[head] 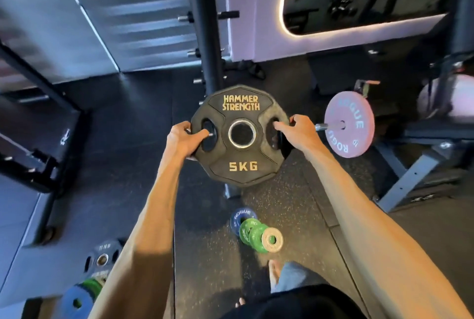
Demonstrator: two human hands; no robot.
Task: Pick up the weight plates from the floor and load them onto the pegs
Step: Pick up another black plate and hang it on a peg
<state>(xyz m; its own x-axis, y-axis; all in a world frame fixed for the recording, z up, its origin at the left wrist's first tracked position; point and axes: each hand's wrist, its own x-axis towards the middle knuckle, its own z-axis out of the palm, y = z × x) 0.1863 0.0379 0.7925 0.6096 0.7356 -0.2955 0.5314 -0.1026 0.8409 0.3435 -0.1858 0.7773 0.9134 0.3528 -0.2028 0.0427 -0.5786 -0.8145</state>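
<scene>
The 5 kg Hammer Strength plate (241,136) was off the floor and carried in mid-air. Its lettered face was turned toward you and its steel-ringed bore was unobstructed, just in front of the black storage upright (202,36). That attitude is judged to have served alignment, since a clear bore lets you sight it onto one of the short pegs (184,19) jutting from the upright's sides. You held the plate by its two oval grip slots rather than by the rim alone, which probably shared the load between both sides and kept the disc from turning. Your left hand (183,139) grasped the left edge, with the fingers curled into the slot and the palm against the rim. Your right hand (295,133) mirrored it, with the fingertips hooked into the right slot and the thumb over the outer edge. Both forearms were extended forward and converged on the plate, wrists near level. To the right, well apart from the held plate, a pink Rogue plate (348,124) sat on a chrome-ended peg (322,126), already loaded. On the speckled rubber floor (295,203) below, a row of small change plates (256,232) leaned against one another. At lower left a black grip plate (104,257) lay near a green disc (91,288) and a blue disc (77,302), partly hidden by your left arm. None of these was yet lifted.
</scene>
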